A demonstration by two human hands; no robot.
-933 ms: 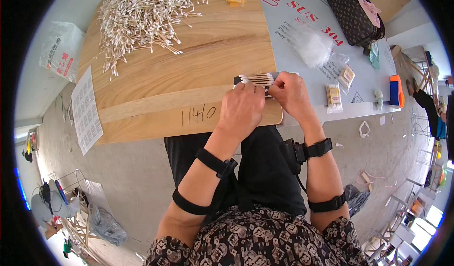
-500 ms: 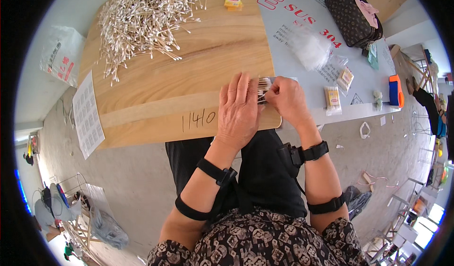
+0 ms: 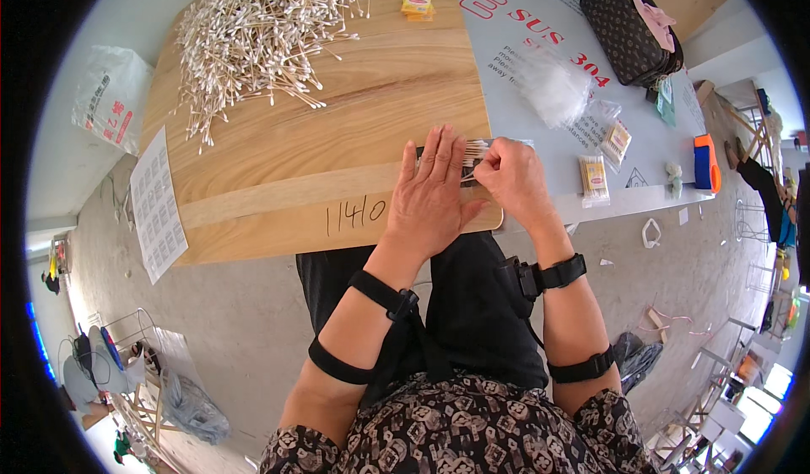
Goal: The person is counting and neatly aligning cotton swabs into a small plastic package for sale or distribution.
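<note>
Cotton swabs [image 3: 474, 155] lie in a row inside a clear plastic bag [image 3: 523, 142] near the right front corner of the wooden table. Across the bag's left part my left hand [image 3: 430, 191] is laid flat, fingers stretched and thumb out to the right. A dark patch shows beside its fingers under the swabs. At the right end of the swabs, my right hand [image 3: 512, 175] is closed in a pinch on the bag; its fingertips are partly hidden. A large loose heap of cotton swabs [image 3: 253, 44] covers the table's far left.
Small yellow cards [image 3: 416, 6] lie at the back of the wooden table [image 3: 380, 78]. On the grey surface to the right are filled swab packs [image 3: 594, 179], empty clear bags [image 3: 553, 86], an orange-and-blue tool [image 3: 707, 164] and a brown handbag [image 3: 629, 27]. A printed sheet [image 3: 156, 204] hangs over the left edge.
My left hand has flattened and its thumb has spread out to the right, showing more of the dark patch by the swabs. My right hand has barely moved.
</note>
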